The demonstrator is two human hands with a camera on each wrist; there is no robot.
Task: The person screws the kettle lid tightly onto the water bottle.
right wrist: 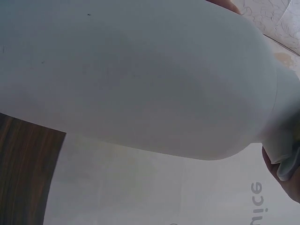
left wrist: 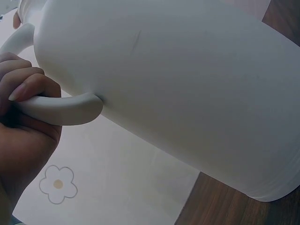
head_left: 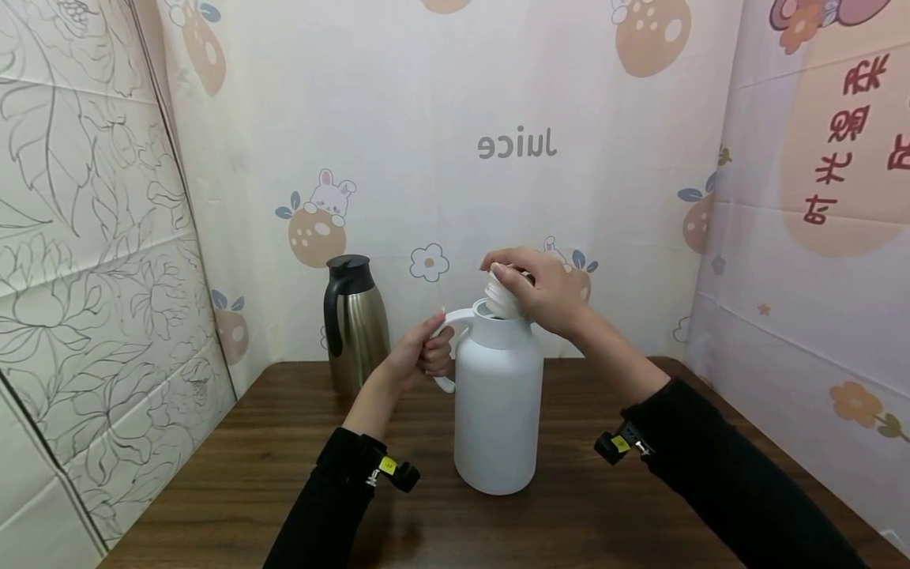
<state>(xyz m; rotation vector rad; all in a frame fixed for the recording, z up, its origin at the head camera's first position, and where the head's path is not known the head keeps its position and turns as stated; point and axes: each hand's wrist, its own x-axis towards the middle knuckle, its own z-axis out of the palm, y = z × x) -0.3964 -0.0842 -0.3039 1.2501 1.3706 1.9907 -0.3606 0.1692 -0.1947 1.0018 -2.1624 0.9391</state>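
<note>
A white thermos jug (head_left: 498,411) stands upright in front of me. My left hand (head_left: 415,352) grips its curved handle (left wrist: 70,111), the fingers wrapped round it in the left wrist view. Over the jug's mouth (head_left: 483,310), my right hand (head_left: 547,291) holds a white stopper (head_left: 502,299) with a ridged side. The stopper is tilted, its lower end right at the rim, and part of the opening shows beside it. In the right wrist view the jug's body fills most of the picture, and only a bit of the right hand (right wrist: 293,185) appears at the edge.
Behind and to the left, a steel thermos jug (head_left: 366,332) with black lid and handle stands on the dark wooden table (head_left: 256,442). Printed curtains (head_left: 426,197) hang close behind the table and along both sides.
</note>
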